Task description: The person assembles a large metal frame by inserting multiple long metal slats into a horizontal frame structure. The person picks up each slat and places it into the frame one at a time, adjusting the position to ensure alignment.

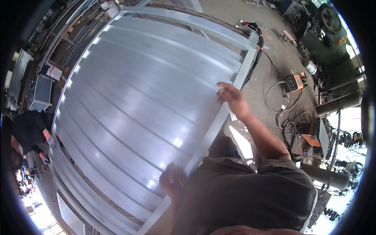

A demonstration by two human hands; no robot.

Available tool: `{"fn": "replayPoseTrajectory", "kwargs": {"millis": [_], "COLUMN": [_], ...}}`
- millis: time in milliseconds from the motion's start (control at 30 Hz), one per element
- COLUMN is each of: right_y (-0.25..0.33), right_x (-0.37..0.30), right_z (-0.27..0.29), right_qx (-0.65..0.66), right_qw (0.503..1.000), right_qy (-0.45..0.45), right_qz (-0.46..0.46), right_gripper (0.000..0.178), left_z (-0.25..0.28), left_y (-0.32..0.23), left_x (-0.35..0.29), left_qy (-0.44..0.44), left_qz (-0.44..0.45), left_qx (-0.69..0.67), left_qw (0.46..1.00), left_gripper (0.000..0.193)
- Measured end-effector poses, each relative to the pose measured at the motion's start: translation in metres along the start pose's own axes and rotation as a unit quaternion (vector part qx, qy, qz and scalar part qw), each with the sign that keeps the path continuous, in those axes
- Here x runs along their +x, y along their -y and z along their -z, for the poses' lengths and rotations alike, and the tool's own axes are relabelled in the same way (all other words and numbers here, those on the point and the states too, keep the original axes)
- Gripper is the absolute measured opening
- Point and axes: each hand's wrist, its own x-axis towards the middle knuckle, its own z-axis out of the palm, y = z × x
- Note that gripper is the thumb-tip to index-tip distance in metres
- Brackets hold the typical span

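A large ribbed sheet-metal panel (133,90), silvery grey, lies in front of me inside a metal frame (211,133). Over the near edge of the panel is my left hand (172,180), smeared by motion, so its fingers cannot be read. Farther along the same edge, my right hand (231,96) reaches over the frame bar. Its index finger is stretched out, the other fingers are loosely bent, and no object shows in it. Whether either hand touches the metal I cannot tell.
At the far left a co-worker's gloved hand (50,139) is at the frame's opposite side. To the right, an orange and black machine (295,82), coiled cables (293,117) and a gas cylinder (338,103) are on the floor. A thick black cable (258,51) hangs by the frame corner.
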Motion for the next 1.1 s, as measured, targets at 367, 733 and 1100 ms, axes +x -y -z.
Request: {"fn": "replayPoseTrajectory", "kwargs": {"millis": [367,733,1100], "right_y": [0.011,0.018,0.124], "right_x": [0.418,0.493,0.466], "right_z": [0.404,0.476,0.434], "right_qx": [-0.054,-0.694,-0.701], "right_qw": [0.928,0.686,0.644], "right_qy": [-0.361,-0.196,-0.237], "right_qz": [-0.076,0.097,0.195], "right_gripper": [0.053,0.033,0.028], "left_z": [-0.149,-0.212,-0.222], "left_y": [-0.271,-0.295,-0.301], "left_x": [0.157,0.228,0.238], "left_qy": [0.151,0.193,0.169], "left_qz": [0.187,0.162,0.082], "left_qx": [-0.143,0.01,-0.025], "left_qw": [0.96,0.968,0.982], "left_gripper": [0.029,0.035,0.032]}}
